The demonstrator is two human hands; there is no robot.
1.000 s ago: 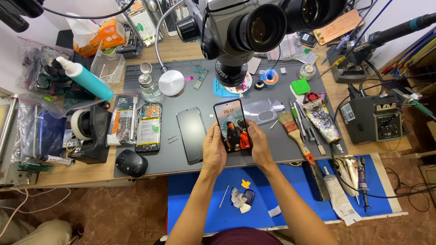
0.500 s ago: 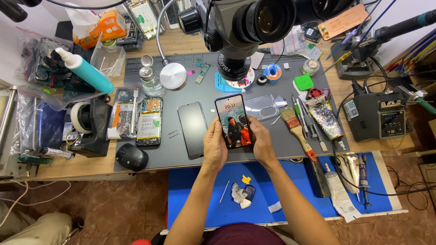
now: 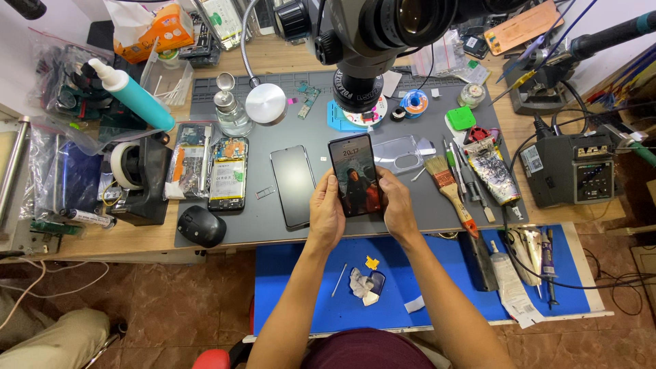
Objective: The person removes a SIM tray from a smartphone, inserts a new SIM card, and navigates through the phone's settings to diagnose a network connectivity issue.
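A black smartphone (image 3: 354,175) with its screen lit and a picture on it is held upright over the grey work mat (image 3: 273,229). My left hand (image 3: 326,213) grips its left edge and my right hand (image 3: 396,205) grips its right edge. Left of it on the mat lies a dark glass screen panel (image 3: 292,184). Farther left is an opened phone (image 3: 228,173) with battery and boards exposed. A clear phone case (image 3: 398,154) lies just behind my right hand.
A microscope head (image 3: 383,27) hangs over the mat's back. Brush (image 3: 449,191), glue tube (image 3: 492,171) and tweezers lie right; a soldering station (image 3: 570,167) farther right. Mouse (image 3: 201,226), tape dispenser (image 3: 133,171), teal bottle (image 3: 130,92) left. Blue lower shelf (image 3: 437,287) holds scraps.
The phone and both hands stay in about the same place over the mat. The view has shifted slightly; nothing was picked up or set down.
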